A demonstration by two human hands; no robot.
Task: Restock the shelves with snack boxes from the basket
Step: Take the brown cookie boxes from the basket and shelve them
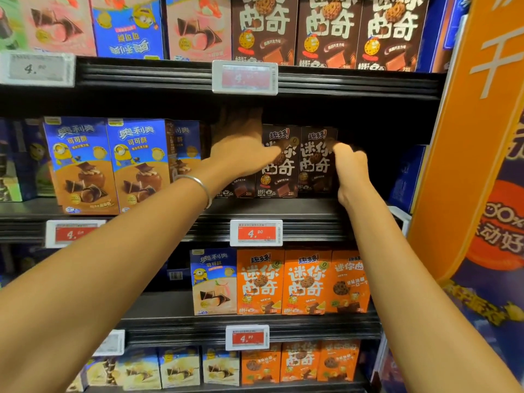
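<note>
Head view: both hands work on the brown cookie boxes (286,177) standing toward the right end of the middle shelf (283,208), set back from its front edge. The left hand (241,154) reaches over the top of the row, its thumb spread across a box face; its fingers (238,123) run into shadow, so I cannot tell whether they curl behind. The right hand (350,168) has its fingers curled, pinching the right-hand edge of the rightmost box (314,165). The step looks like squaring the row: keep the faces forward and upright, close the gap beside the blue boxes (110,165), and draw them flush to the front edge. The basket is out of view
</note>
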